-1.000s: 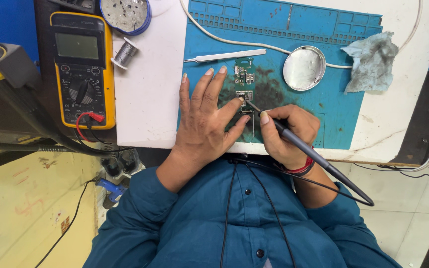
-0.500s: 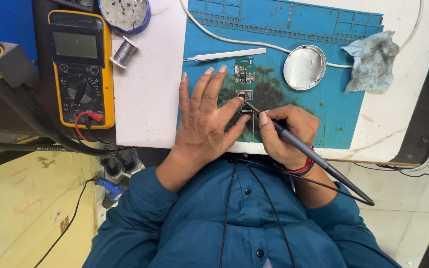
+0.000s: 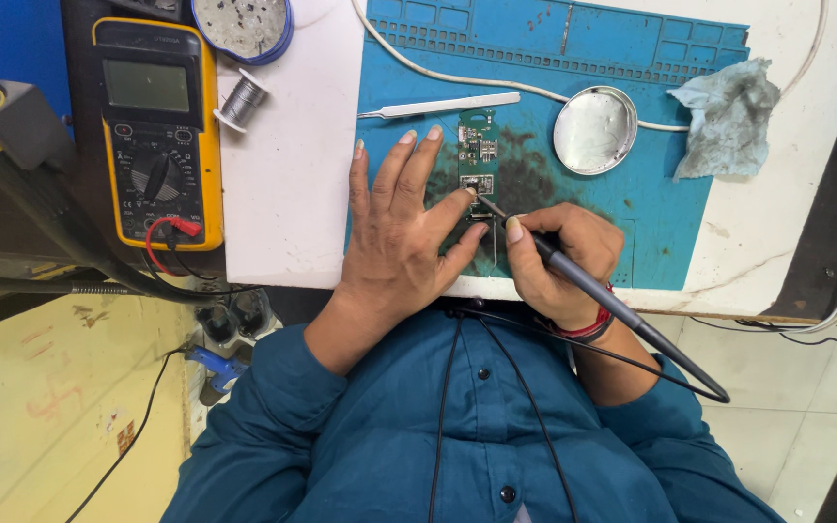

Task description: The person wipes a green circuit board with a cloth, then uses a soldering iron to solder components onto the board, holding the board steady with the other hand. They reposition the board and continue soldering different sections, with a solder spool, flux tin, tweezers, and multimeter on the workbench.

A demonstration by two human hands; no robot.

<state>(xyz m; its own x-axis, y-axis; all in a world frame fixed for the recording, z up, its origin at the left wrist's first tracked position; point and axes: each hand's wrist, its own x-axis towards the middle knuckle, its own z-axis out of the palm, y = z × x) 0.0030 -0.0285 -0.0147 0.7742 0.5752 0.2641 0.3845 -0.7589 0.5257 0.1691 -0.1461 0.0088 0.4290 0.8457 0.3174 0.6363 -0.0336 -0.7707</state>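
Observation:
A small green circuit board (image 3: 478, 145) lies on a blue work mat (image 3: 632, 223). My left hand (image 3: 404, 228) rests flat on the mat with fingers spread, its index fingertip pressing on the board's lower part. My right hand (image 3: 559, 257) grips a dark soldering iron (image 3: 593, 291) like a pen, its tip touching the board right beside my left fingertip. The iron's cable trails off toward the lower right.
Metal tweezers (image 3: 443, 105) lie above the board. A round metal dish (image 3: 595, 130) and a crumpled grey cloth (image 3: 727, 116) sit to the right. A yellow multimeter (image 3: 155, 136), a solder spool (image 3: 241, 100) and a round tin (image 3: 241, 24) are at left. A white cable (image 3: 496, 82) crosses the mat.

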